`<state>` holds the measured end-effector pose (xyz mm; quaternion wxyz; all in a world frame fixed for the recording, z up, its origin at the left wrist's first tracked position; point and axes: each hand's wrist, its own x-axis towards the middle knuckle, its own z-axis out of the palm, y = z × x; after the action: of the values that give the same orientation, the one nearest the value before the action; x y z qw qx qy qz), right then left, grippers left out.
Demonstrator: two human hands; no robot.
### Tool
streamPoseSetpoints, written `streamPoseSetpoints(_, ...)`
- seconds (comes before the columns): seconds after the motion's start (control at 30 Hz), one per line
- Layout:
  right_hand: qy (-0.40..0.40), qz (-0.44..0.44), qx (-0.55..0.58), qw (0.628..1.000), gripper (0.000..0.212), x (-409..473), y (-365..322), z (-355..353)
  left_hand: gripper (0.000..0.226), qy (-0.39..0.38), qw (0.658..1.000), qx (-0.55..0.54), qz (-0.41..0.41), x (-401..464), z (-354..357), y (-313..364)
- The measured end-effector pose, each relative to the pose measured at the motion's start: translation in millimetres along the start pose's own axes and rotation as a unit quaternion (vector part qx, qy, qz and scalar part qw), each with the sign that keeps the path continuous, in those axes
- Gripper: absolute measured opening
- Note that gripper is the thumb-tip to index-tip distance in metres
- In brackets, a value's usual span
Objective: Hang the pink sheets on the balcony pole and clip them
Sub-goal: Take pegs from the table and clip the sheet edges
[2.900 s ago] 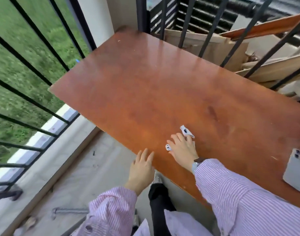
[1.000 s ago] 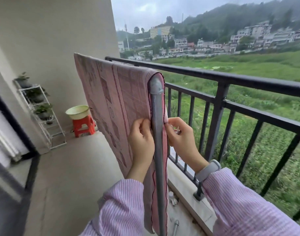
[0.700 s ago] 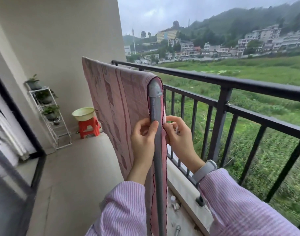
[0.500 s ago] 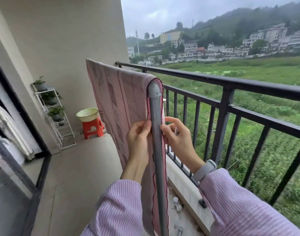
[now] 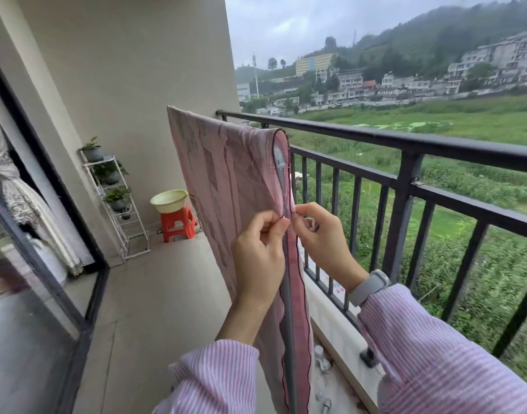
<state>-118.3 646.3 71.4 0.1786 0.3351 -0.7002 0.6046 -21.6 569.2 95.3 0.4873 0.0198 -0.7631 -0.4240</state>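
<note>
We see both hands, left hand (image 5: pixel 260 249) and right hand (image 5: pixel 322 237), pinching the sheet (image 5: pixel 226 186) edges together, hiding most of the pole (image 5: pixel 287 324).

Sheet (image 5: pixel 226 186) over pole (image 5: pixel 287 318), railing (image 5: pixel 405 144) right, stool (image 5: pixel 178 224) behind.

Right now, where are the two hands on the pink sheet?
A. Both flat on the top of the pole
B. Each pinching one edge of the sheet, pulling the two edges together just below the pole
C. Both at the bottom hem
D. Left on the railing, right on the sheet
B: the left hand and the right hand each pinch an edge of the pink sheet, meeting in front of the gray upright below the pole.
</note>
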Motion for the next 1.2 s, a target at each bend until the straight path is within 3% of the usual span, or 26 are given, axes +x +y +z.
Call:
streamPoseSetpoints(0.2, 0.032, 0.023, -0.008, 0.999, 0.017, 3, -5, -8, 0.006, 0.012, 1.000, 0.022, -0.018, -3, 11, -2)
streamPoseSetpoints(0.37, -0.002, 0.008, -0.125, 0.992, 0.040, 0, -10, -12, 0.002, 0.027, 0.999, 0.020, -0.031, -5, 13, -5)
streamPoseSetpoints(0.47, 0.037, -0.029, -0.165, 0.985, 0.017, 0, -12, -10, 0.006, 0.055, 0.998, 0.011, -0.034, -5, 13, -6)
streamPoseSetpoints(0.77, 0.092, -0.140, -0.063, 0.984, 0.021, -17, -13, -30, 0.007, 0.036, 0.998, -0.019, 0.041, -7, 1, 2)
streamPoseSetpoints(0.9, 0.073, -0.128, -0.053, 0.988, 0.030, -18, -12, -30, 0.008, 0.021, 0.999, -0.006, 0.047, -4, -1, 0)
streamPoseSetpoints(1.0, 0.009, -0.098, -0.095, 0.991, 0.019, -4, -15, -30, 0.015, 0.014, 1.000, 0.005, 0.012, 16, -2, 1)
streamPoseSetpoints(1.1, -0.004, -0.113, -0.064, 0.992, 0.041, 26, -38, -36, 0.029, 0.034, 0.999, 0.010, 0.023, 36, 0, 9)
streamPoseSetpoints(1.2, 0.013, -0.118, -0.053, 0.992, 0.032, 57, -63, -33, 0.022, 0.065, 0.997, 0.023, 0.029, 46, 4, 13)
